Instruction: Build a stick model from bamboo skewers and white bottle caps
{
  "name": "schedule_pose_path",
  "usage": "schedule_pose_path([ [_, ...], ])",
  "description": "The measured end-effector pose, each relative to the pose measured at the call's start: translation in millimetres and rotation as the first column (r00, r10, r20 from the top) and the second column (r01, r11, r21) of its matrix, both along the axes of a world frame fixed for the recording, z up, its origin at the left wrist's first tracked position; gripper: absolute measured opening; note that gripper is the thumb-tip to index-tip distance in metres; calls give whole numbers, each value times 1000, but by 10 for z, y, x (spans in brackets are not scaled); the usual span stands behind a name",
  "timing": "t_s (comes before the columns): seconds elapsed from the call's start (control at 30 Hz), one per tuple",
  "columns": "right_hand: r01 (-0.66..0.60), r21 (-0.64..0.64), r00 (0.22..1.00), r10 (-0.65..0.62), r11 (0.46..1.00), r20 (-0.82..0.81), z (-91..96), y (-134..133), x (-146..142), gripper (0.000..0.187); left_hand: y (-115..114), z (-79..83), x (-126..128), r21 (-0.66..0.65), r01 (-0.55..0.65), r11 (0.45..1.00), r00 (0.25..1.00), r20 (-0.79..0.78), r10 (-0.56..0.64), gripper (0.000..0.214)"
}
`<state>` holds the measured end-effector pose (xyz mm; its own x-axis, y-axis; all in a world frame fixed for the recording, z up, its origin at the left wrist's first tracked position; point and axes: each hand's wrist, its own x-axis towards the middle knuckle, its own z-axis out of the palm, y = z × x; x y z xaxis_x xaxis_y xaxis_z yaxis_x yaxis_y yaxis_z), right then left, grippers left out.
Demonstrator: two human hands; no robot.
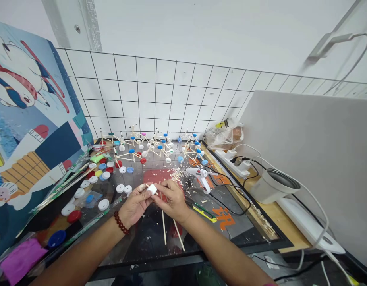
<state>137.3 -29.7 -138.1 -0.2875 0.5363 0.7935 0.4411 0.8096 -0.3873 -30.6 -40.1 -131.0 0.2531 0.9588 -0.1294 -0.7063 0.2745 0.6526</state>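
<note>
My left hand (140,201), with a beaded bracelet at the wrist, pinches a small white plastic piece (152,189) that looks like a bottle cap. A short bit of thin wooden stick seems to poke out beside it. From the other side my right hand (173,199) closes its fingertips at the white piece's edge; what exactly they grip is hidden. Below the hands, two wooden sticks (163,227) point toward the table's front edge. Behind them is a red mat (150,174) scattered with wood shavings (176,174).
Several stick-and-cap models (160,147) stand at the back. Loose bottle caps (103,204) spread across the left. To the right are a white glue gun (199,174) with its cable, a yellow utility knife (205,214), a power strip (235,163) and a white pot (271,186).
</note>
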Motion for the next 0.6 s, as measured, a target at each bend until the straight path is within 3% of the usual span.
schedule_pose_path([
  [0.23,-189,-198,980,172,962,-102,138,25,46,56,-37,90,-14,-49,56,997,998,-22,-57,31],
  [0.47,-254,-253,966,235,933,-104,150,64,67,38,-22,159,-19,-97,65,993,986,-148,-79,31],
  [0.6,-254,-310,967,230,916,-112,162,89,112,36,-8,148,-51,-171,38,985,997,-64,-49,24],
])
